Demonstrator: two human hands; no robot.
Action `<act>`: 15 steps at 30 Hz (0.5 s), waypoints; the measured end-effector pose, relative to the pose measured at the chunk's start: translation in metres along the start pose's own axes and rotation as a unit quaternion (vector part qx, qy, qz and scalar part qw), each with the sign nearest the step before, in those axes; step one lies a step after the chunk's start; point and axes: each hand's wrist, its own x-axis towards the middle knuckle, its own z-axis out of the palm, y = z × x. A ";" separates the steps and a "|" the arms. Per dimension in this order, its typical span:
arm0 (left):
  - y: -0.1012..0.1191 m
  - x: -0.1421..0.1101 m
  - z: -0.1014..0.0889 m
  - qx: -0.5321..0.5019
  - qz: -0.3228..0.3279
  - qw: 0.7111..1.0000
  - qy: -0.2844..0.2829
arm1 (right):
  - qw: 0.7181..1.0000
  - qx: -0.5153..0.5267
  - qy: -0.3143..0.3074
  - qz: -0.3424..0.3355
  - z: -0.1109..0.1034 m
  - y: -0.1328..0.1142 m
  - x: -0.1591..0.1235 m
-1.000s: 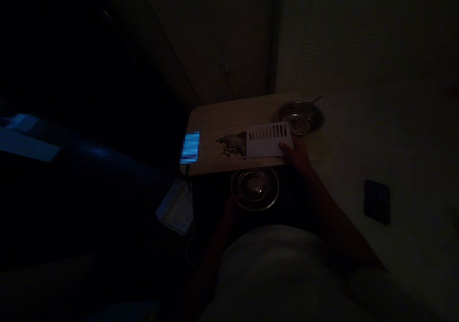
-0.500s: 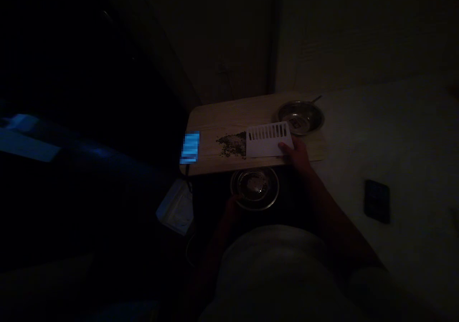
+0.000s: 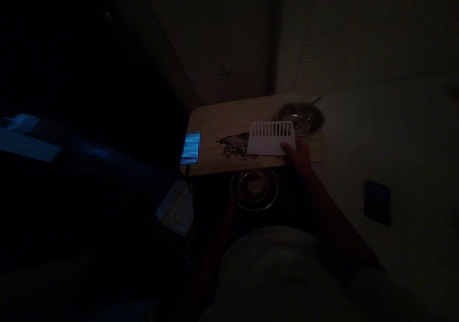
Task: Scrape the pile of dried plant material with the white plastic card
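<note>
In dim light my right hand (image 3: 299,155) is closed on a flat white plastic scraper (image 3: 267,145) with a row of slots along its far edge. The scraper's left edge meets a pile of small dark and pale bits (image 3: 233,144), like seeds or grains, on a wooden table (image 3: 222,116). My left hand (image 3: 234,202) grips the rim of a metal bowl (image 3: 274,195) below the table's near edge. Pale material lies in that bowl. The left fingers are mostly lost in shadow.
A second metal bowl (image 3: 317,119) with a handle sticking out stands at the table's back right. A lit phone screen (image 3: 190,148), blurred, lies at the left edge. A pale bag (image 3: 175,209) is below left, and a dark flat object (image 3: 377,202) rests on the right.
My right hand and the scraper have shifted slightly to the right, and the scraper's tilt has changed a little. The left hand and its bowl stay nearly still.
</note>
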 end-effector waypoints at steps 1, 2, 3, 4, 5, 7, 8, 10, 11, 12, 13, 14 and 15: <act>0.002 -0.002 0.000 0.003 -0.001 1.000 0.004 | 1.000 0.002 0.011 -0.010 0.001 0.000 -0.003; 0.003 -0.003 -0.001 0.005 -0.002 1.000 0.009 | 1.000 0.003 0.014 -0.016 0.003 0.000 -0.006; 0.004 -0.004 -0.001 0.007 -0.002 1.000 0.015 | 1.000 0.006 0.016 -0.018 0.004 -0.001 -0.010; 0.004 -0.005 -0.001 0.009 -0.002 1.000 0.020 | 1.000 0.009 0.012 -0.016 0.006 -0.002 -0.015; 0.004 -0.006 -0.002 0.010 -0.001 1.000 0.026 | 1.000 0.008 0.009 -0.018 0.007 -0.004 -0.019; 0.003 -0.005 -0.002 0.012 -0.002 0.999 0.036 | 1.000 0.003 0.004 -0.018 0.009 -0.006 -0.027; 0.002 -0.004 -0.002 0.012 -0.003 0.999 0.039 | 1.000 -0.001 0.002 -0.022 0.009 -0.007 -0.029; -0.002 0.000 -0.002 0.012 -0.007 0.999 0.045 | 0.999 -0.018 0.009 -0.034 0.008 -0.007 -0.030; -0.003 0.002 -0.002 0.011 -0.011 0.999 0.047 | 0.999 -0.027 0.014 -0.040 0.007 -0.006 -0.030; -0.005 0.004 -0.002 0.013 -0.012 0.999 0.051 | 0.998 -0.035 0.018 -0.045 0.006 -0.005 -0.030; -0.006 0.006 -0.003 0.016 -0.010 0.998 0.055 | 0.998 -0.039 0.021 -0.047 0.005 -0.003 -0.029; -0.007 0.007 -0.004 0.022 -0.002 0.998 0.060 | 0.998 -0.040 0.020 -0.048 0.004 -0.002 -0.029; -0.008 0.008 -0.005 0.031 0.016 0.997 0.068 | 0.998 -0.039 0.017 -0.047 0.003 0.000 -0.029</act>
